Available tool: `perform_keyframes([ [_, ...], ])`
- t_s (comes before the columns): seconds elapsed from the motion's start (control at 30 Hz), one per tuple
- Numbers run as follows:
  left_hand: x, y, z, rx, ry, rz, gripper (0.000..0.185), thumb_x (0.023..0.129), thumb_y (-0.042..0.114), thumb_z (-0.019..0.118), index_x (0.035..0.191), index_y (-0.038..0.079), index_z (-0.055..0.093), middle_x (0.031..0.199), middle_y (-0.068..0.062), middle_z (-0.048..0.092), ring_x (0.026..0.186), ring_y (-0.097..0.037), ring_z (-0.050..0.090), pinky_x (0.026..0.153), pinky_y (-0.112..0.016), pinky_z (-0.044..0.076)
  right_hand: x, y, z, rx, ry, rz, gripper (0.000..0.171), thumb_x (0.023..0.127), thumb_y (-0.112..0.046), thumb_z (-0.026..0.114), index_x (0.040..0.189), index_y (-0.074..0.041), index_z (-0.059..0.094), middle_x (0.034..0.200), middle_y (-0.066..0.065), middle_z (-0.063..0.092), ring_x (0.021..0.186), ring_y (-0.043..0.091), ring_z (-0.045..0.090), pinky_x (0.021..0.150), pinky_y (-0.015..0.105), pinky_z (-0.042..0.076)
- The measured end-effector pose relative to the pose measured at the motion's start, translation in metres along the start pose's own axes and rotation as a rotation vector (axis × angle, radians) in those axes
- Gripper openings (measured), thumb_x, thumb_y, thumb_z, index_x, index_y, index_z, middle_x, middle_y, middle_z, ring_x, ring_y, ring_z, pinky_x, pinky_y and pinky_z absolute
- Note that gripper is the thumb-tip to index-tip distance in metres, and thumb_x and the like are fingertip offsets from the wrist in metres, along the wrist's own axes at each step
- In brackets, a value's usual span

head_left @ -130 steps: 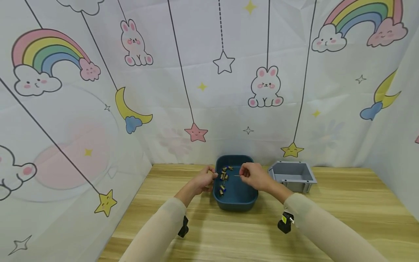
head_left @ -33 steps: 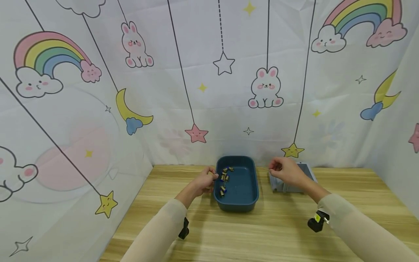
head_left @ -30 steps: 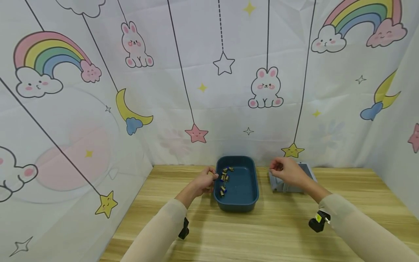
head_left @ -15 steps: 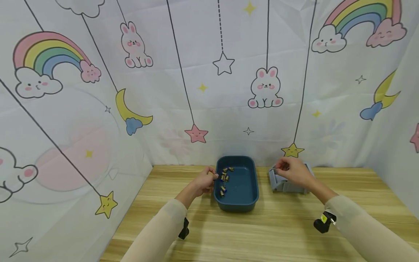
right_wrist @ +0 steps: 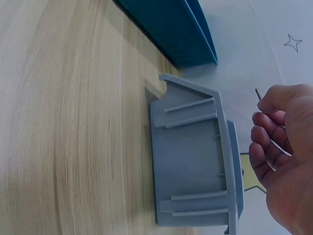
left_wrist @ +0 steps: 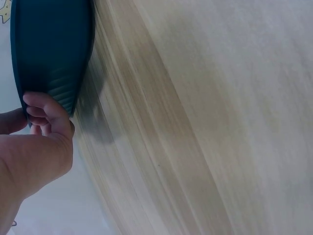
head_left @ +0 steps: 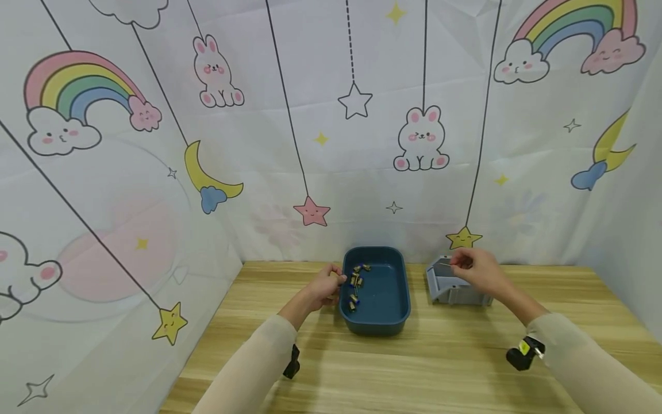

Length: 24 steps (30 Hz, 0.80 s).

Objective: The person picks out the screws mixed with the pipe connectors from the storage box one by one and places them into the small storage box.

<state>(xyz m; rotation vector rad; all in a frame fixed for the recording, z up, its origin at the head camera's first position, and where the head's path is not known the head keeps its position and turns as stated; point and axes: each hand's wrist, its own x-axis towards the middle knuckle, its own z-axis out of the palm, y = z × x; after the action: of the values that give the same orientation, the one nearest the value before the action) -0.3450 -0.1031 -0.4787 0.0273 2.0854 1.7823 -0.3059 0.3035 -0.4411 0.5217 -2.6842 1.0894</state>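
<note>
On the left we have our left hand (head_left: 324, 287) curled round the near-left rim of the blue tray (head_left: 385, 322), thumb above the edge and fingers (left_wrist: 43, 111) tucked under the ribbed wall, a grip that we judge is there to keep the tray from sliding on the worktop (head_left: 414, 368). The tray sits with its long axis running away from us toward the printed backdrop (head_left: 289, 115), and a cluster of small parts (head_left: 354, 283) lies along its left side, close by that hand; they are too small for us to say what they are. Further right stands the grey bin (head_left: 449, 291), apart from the tray, its ribbed outer wall turned toward the right wrist camera. Above its open top we hold our right hand (head_left: 478, 271), fingers curled, with thumb and forefinger pinching a thin metal pin (right_wrist: 257, 94). The pin is over the bin, not in it and not touching the rim. Its long axis lies roughly level and crosswise, the free tip sticking out of the pinch toward the tray on the left, the rest hidden among the fingers, so how long it is we cannot tell
</note>
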Motion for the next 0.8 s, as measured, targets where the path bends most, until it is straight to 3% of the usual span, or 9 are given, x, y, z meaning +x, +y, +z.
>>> perform_keyframes([
  [0.8, -0.002, 0.002, 0.0, 0.007, -0.01, 0.002, 0.009, 0.113, 0.017, 0.051, 0.115, 0.013, 0.042, 0.088, -0.004, 0.045, 0.067, -0.016, 0.043, 0.06, -0.031, 0.039, -0.008, 0.018, -0.004, -0.007, 0.027, 0.02, 0.007, 0.098, -0.002, 0.072, 0.104, 0.002, 0.069, 0.093, 0.007, 0.069, 0.081, 0.016, 0.062, 0.067, 0.027, 0.052],
])
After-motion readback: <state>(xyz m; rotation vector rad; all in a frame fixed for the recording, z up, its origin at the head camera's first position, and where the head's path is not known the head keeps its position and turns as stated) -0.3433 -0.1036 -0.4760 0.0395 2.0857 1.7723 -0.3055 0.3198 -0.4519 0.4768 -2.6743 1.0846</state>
